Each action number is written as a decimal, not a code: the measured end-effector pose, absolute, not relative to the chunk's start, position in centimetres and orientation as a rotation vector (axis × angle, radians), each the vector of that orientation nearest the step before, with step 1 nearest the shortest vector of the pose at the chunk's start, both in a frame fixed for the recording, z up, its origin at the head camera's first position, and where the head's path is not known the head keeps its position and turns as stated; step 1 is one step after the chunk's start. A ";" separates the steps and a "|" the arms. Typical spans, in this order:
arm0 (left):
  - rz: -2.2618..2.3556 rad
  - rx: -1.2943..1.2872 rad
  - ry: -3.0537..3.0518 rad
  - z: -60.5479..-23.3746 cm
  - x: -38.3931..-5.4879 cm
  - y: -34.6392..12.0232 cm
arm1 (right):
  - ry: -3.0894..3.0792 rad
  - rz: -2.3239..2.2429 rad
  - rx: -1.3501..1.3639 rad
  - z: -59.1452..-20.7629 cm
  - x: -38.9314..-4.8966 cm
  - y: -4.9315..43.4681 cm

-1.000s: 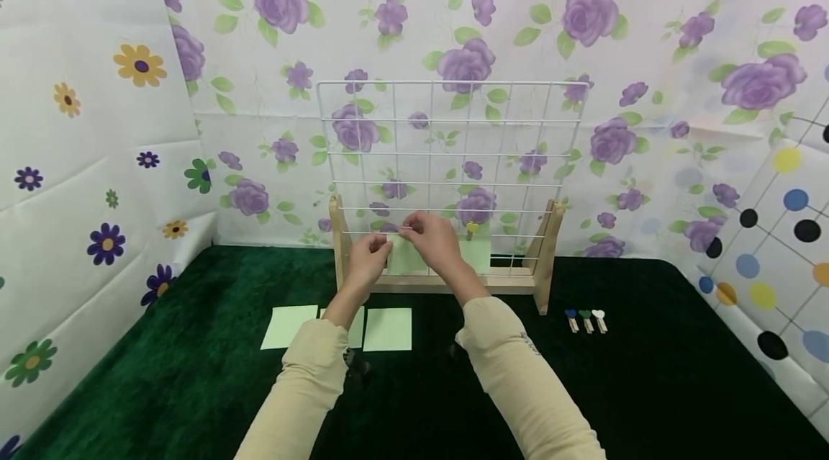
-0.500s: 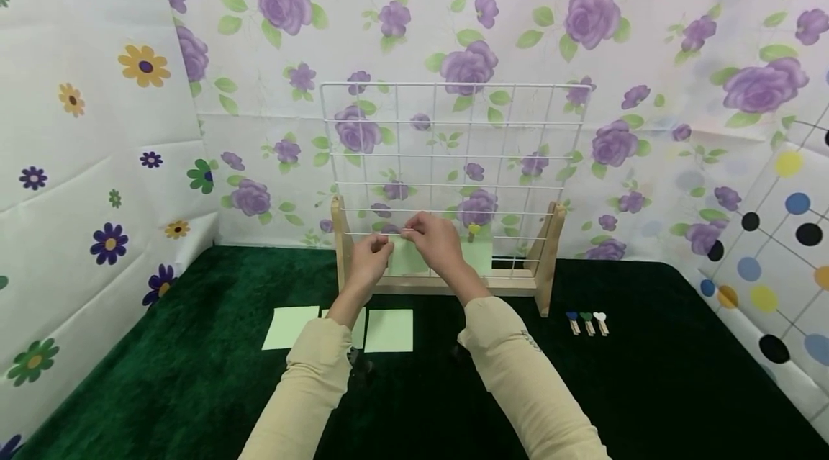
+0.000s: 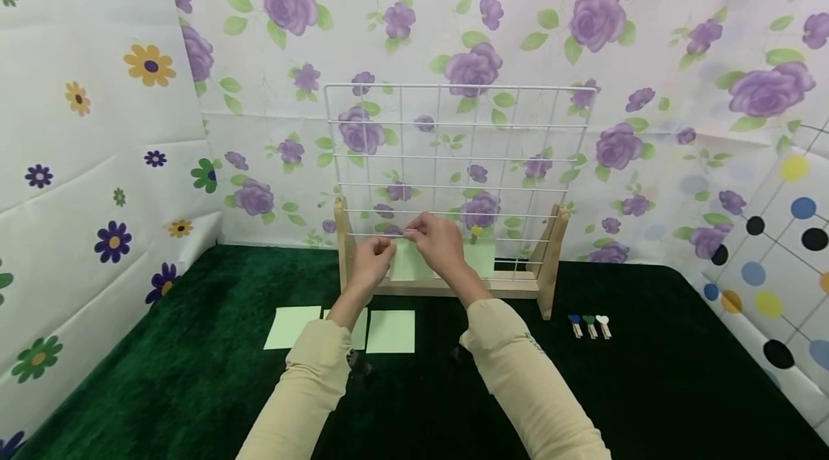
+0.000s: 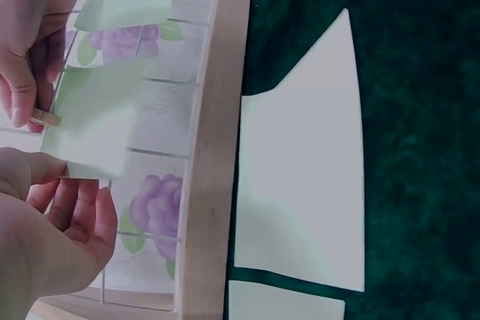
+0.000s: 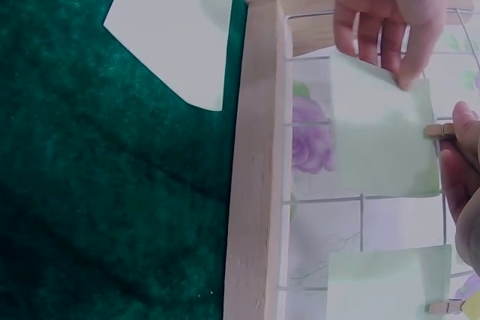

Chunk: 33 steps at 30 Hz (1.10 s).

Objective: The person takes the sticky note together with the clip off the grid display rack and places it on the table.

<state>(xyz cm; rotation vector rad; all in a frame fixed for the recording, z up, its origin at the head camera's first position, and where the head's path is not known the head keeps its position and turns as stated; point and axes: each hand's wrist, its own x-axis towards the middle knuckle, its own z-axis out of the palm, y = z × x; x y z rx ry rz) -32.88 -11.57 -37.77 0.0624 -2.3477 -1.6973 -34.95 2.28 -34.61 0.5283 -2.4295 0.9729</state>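
Observation:
My left hand (image 3: 370, 262) pinches the side edge of a pale green square of paper (image 4: 97, 125) against the white wire grid (image 3: 453, 125). With thumb and fingers, my right hand (image 3: 438, 242) pinches a small wooden clothespin (image 5: 436, 131), whose tip overlaps the paper's top edge. Beside it hangs a second green sheet (image 3: 481, 262), fastened to the grid by a clothespin with a yellow heart (image 3: 476, 232). The right fingers cover the rear of the held clothespin.
Wooden feet (image 3: 552, 262) hold up the grid on a dark green cloth (image 3: 194, 359). Three green sheets (image 3: 391, 332) lie in front, one partly behind the left forearm. At right lie three clothespins (image 3: 591, 327) with blue, green and white hearts. Floral sheeting hangs behind.
The whole head view has drifted slightly right and down. Both hands keep nearly the same hold on the paper and the clothespin at the grid.

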 end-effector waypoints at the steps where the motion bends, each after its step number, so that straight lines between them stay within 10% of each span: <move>1: -1.686 0.064 -2.356 -37.8 -32.9 -11.6 | -2.425 0.979 0.528 -34.6 -35.0 2.3; 33: -1.752 -0.040 -2.415 -38.4 -30.3 -13.2 | -2.473 1.306 0.675 -36.4 -31.9 8.0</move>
